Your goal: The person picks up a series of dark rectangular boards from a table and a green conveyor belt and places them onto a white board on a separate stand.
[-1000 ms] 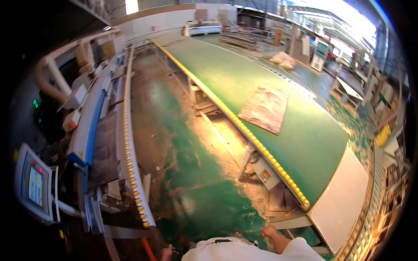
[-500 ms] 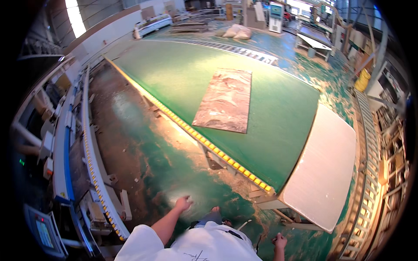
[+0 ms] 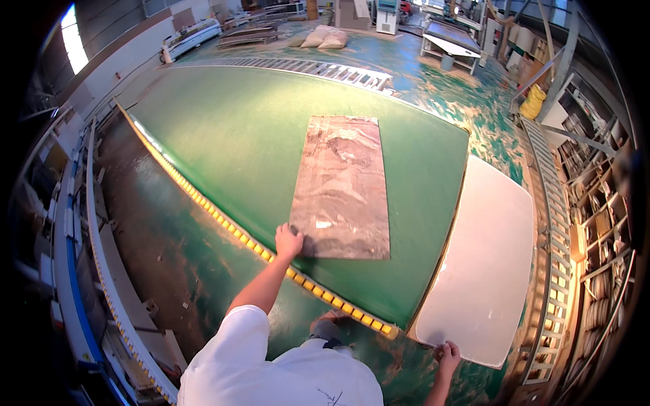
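Note:
A glossy brown and cream marble-patterned panel (image 3: 345, 183) lies flat on the green-topped conveyor table (image 3: 223, 142). My left hand (image 3: 289, 240) is at the panel's near left corner, its fingers curled on the edge there. Down at the right, my right hand (image 3: 447, 355) is beside the near edge of a white board (image 3: 484, 250), with its fingers bent inward. Whether it grips that edge or holds anything small is hidden.
Yellow rollers (image 3: 230, 227) line the table's near edge. A long machine rail (image 3: 108, 271) runs along the left. On the right stand a roller track (image 3: 552, 264) and racks of stacked pieces (image 3: 602, 271). Sacks (image 3: 325, 37) and machines sit at the back.
My left hand has risen from above the floor to the panel's near left corner. My right hand has come up to the white board's edge. The view has moved closer to the table.

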A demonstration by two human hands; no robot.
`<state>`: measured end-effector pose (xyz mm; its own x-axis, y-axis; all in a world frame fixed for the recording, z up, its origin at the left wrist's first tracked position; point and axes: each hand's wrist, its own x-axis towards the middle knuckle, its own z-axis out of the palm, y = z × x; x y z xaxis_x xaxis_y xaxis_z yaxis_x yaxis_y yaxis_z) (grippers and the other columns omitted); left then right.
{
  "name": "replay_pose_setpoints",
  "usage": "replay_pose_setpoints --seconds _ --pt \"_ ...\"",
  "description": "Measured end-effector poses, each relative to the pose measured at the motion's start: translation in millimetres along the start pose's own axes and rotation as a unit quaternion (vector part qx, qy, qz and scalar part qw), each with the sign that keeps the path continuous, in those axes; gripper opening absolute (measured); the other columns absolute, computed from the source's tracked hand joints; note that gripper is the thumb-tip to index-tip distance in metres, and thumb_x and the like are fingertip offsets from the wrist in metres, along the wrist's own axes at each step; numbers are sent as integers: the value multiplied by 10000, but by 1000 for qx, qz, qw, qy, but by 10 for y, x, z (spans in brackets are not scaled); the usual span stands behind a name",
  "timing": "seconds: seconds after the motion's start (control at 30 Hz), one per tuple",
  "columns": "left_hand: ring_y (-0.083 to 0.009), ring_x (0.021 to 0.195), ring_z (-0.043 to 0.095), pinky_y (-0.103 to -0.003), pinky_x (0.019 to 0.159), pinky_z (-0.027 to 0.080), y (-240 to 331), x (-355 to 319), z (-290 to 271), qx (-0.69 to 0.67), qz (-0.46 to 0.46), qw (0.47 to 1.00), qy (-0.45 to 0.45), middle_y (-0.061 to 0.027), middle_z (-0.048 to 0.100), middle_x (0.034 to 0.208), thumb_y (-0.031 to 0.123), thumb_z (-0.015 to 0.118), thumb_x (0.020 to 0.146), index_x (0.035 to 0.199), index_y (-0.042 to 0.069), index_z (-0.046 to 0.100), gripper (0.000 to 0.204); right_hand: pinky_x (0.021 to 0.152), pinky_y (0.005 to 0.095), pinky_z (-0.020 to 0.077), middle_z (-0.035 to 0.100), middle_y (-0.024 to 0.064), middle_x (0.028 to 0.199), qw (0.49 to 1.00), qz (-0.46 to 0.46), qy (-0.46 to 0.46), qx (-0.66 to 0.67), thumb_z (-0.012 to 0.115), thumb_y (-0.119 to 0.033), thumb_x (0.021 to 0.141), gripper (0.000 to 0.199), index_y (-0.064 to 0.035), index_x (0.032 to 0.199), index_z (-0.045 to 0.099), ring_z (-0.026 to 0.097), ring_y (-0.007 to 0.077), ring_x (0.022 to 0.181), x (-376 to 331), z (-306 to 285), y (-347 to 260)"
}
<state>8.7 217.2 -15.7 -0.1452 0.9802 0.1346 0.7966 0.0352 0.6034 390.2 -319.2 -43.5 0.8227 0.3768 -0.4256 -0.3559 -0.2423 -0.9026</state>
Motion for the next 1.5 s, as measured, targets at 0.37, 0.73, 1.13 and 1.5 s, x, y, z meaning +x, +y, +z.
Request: replay_pose_setpoints --seconds 0.37,0.73,1.13,1.5 --pt "-304 1022 634 -412 920 492 1985 -1595 632 -316 -219 452 -805 -193 644 1118 289 713 810 1190 89 630 437 759 345 537 676 138 1012 988 53 124 -78 566 -381 998 472 42 1205 587 651 223 881 1289 1954 -325" --pt "-385 1192 557 -467 1013 454 3090 2332 2022 188 350 889 -228 -226 584 1275 550 579 885 1299 19 529 675 878 358 495 648 121 1128 973 129 189 -10 554 -474 1000 590 73 1216 601 604 202 1013 100 1042 -591" --pt "-309 1093 635 -414 957 477 3038 329 964 18 286 723 -628 -252 676 1152 605 637 876 1159 -162 629 818 837 419 511 697 270 966 791 227 565 -60 596 -526 924 611 72 1017 680 687 359 932 -4193 791 -430" --pt "-214 889 619 -354 834 490 1787 -2722 -752 -89 344 438 -825 -161 674 1014 446 581 958 1054 -138 644 596 821 397 501 705 197 974 508 280 808 103 657 -553 886 661 88 1046 672 662 261 909 -8444 3264 1182"
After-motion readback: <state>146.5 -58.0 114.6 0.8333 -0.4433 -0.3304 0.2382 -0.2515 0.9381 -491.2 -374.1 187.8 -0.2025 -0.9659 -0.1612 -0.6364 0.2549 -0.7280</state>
